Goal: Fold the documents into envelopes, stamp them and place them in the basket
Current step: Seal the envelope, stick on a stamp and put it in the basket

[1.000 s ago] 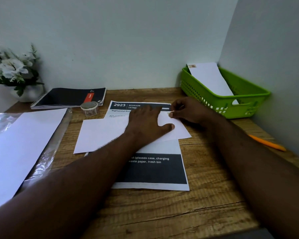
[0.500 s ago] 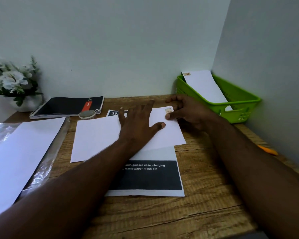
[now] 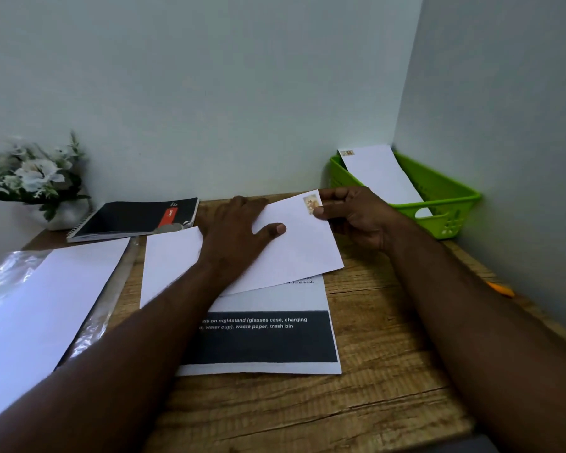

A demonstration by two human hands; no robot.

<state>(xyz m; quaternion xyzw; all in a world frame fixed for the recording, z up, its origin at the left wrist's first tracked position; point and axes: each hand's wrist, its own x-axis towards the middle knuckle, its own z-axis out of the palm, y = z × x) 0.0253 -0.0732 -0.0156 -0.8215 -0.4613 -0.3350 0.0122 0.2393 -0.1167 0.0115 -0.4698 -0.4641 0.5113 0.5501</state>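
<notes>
A white envelope (image 3: pixel 294 246) with a brownish stamp (image 3: pixel 310 203) in its top right corner lies tilted over a printed document (image 3: pixel 262 338) on the wooden desk. My left hand (image 3: pixel 239 230) grips the envelope's left part, thumb on top and fingers reaching over its far edge. My right hand (image 3: pixel 353 214) pinches the stamped corner, thumb just below the stamp, and that corner is raised off the desk. A green basket (image 3: pixel 451 204) at the back right holds another stamped envelope (image 3: pixel 383 174) leaning against its rim.
A stack of white envelopes (image 3: pixel 36 308) in clear plastic lies at the left. A black spiral notebook (image 3: pixel 134 219), a tape roll (image 3: pixel 170 228) and a white flower pot (image 3: pixel 36 181) stand at the back left. An orange pen (image 3: pixel 500 288) lies by the right wall.
The envelope's right end has lifted and swung toward the basket. My right hand now pinches the stamped corner, and my left hand has slid up to the envelope's far edge.
</notes>
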